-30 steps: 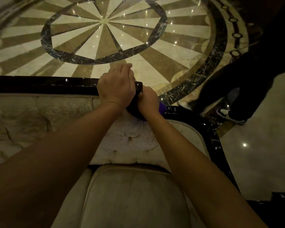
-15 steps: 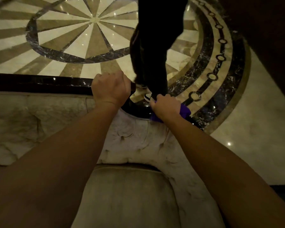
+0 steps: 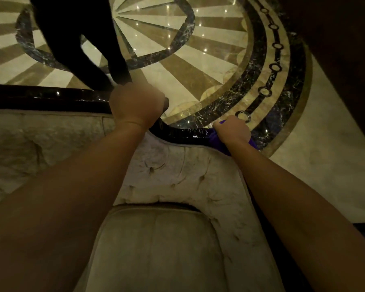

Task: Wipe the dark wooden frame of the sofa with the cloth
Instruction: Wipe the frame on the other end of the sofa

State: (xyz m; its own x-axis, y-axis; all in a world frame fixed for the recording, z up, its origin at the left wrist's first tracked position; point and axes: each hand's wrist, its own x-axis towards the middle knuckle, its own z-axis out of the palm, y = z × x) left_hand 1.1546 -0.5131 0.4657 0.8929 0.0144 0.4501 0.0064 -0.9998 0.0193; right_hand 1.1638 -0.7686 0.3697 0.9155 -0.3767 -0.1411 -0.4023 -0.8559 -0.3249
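The glossy dark wooden frame [image 3: 51, 98] runs along the top of the sofa back, then steps down and curves right. My left hand [image 3: 136, 104] is closed over the frame at that step. My right hand [image 3: 232, 130] presses a purple cloth [image 3: 216, 140] onto the lower curved part of the frame, to the right of the left hand. Only folds of the cloth show under and beside the fingers. The frame below my right forearm is hidden.
Beige tufted upholstery [image 3: 177, 175] and a seat cushion [image 3: 160, 245] lie below my arms. Behind the sofa, a person's dark-trousered legs [image 3: 82, 45] stand on the patterned marble floor [image 3: 198, 66], close to the frame near my left hand.
My right hand has slid the cloth rightward along the curved frame, away from the left hand. The person behind the sofa has walked from the right to the left.
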